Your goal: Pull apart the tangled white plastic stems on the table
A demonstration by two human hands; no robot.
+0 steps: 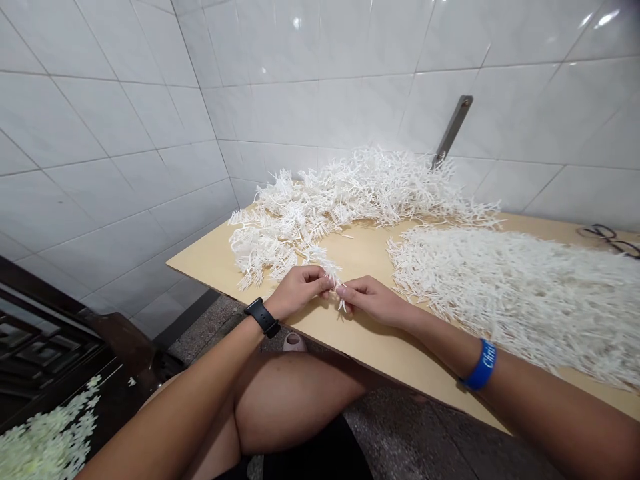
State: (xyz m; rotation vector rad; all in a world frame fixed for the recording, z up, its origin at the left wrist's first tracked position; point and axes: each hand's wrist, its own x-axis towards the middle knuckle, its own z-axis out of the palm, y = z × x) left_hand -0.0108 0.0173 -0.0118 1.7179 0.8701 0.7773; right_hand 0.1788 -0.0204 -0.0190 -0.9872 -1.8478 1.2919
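Over the near edge of the board, my left hand (303, 288) pinches a white branching plastic sprig (327, 264), which looks like an artificial plant piece. My right hand (367, 300) comes from the other side, thumb and fingers closed on the sprig's lower tip. The two hands nearly touch. Behind them, a loose heap of similar white sprigs (350, 193) curves across the back and left of the board. To the right of my right hand lies a flatter, denser layer of white sprigs (505, 287).
The pale wooden board (215, 257) stands against a tiled wall (365, 107). A metal bracket (453, 130) rises behind the heap. Dark-framed glasses (607, 237) lie at the far right. Small pale-green flower pieces (53, 433) cover a dark surface at lower left. My legs are under the board.
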